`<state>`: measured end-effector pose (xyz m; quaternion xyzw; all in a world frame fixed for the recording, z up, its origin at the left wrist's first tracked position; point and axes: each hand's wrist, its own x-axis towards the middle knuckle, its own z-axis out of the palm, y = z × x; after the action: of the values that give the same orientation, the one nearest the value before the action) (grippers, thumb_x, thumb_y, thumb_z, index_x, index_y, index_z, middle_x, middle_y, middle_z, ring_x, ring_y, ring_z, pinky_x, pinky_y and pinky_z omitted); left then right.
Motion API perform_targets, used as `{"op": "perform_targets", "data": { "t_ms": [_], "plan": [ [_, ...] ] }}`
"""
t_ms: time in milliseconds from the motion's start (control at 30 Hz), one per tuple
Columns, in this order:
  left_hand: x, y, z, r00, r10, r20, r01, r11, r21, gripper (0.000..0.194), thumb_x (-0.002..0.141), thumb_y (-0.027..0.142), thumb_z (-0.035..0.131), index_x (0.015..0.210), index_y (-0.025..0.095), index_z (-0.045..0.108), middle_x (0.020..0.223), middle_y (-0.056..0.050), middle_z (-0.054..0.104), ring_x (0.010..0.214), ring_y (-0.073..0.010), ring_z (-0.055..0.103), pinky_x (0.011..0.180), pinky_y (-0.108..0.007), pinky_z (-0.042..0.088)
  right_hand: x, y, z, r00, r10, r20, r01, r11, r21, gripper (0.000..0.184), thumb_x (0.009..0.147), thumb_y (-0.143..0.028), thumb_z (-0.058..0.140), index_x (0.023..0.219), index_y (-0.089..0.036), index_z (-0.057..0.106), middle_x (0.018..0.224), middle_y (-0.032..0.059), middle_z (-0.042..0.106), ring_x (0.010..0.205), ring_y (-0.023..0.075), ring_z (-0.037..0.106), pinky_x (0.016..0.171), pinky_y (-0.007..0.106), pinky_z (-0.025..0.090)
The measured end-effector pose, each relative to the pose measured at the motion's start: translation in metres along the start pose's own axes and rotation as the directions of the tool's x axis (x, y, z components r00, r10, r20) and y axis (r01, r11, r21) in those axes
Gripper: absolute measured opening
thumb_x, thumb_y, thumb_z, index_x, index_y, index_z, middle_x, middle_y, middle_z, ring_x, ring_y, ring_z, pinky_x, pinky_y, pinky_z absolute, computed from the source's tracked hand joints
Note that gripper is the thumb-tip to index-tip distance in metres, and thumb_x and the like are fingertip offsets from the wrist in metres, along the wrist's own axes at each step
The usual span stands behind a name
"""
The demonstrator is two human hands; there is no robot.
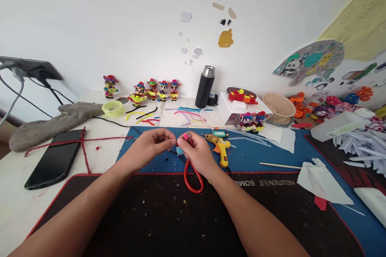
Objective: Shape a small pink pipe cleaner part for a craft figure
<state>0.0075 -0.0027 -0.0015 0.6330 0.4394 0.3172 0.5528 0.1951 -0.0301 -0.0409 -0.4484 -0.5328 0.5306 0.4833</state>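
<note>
My left hand (157,143) is closed in a pinch, thumb against forefinger, above the blue mat; what lies between the fingertips is too small to make out. Close beside it, my right hand (197,153) is curled around a small pink and red fuzzy piece (186,136) that shows above its thumb. The fingertips of both hands nearly meet. Below the right hand is a red loop handle (193,189), like that of scissors; its other end is hidden, and I cannot tell whether the hand holds it. A small light-blue thing (179,151) shows between the hands.
A yellow glue gun (222,150) lies right of my hands, near clear glue sticks (250,138). Pipe cleaner pieces (141,114), small fuzzy figures (139,93) and a black flask (205,87) are along the wall. A phone (56,160) lies left, a tissue (321,180) right.
</note>
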Motion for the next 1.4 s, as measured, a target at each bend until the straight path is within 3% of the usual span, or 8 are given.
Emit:
{"op": "perform_targets", "data": {
  "t_ms": [1033,1400],
  "plan": [
    [-0.0016,0.0031,0.0023,1.000,-0.021,-0.018,0.021,1.000,-0.012,0.037,0.081,0.055,0.076,0.086,0.019,0.069,0.071,0.002,0.058,0.060,-0.0117,0.045,0.054,-0.024,0.035,-0.0018,-0.0092,0.0008,1.000,0.002,0.006,-0.002,1.000,-0.004,0.028,0.091,-0.048,0.070,0.087,-0.021,0.062,0.062,-0.0071,0.041,0.052,0.0103,0.033,0.048,0.025,0.028],
    [0.0001,-0.0036,-0.0045,0.998,-0.012,-0.065,0.007,0.996,-0.085,0.038,0.084,0.052,0.077,0.100,0.019,0.071,0.071,0.004,0.056,0.058,-0.0106,0.042,0.053,-0.024,0.033,0.0026,-0.0043,-0.0052,1.000,-0.016,-0.015,0.016,1.000,0.000,0.030,0.091,-0.050,0.070,0.087,-0.021,0.063,0.060,-0.0076,0.041,0.051,0.0102,0.032,0.048,0.025,0.027]
  ]
}}
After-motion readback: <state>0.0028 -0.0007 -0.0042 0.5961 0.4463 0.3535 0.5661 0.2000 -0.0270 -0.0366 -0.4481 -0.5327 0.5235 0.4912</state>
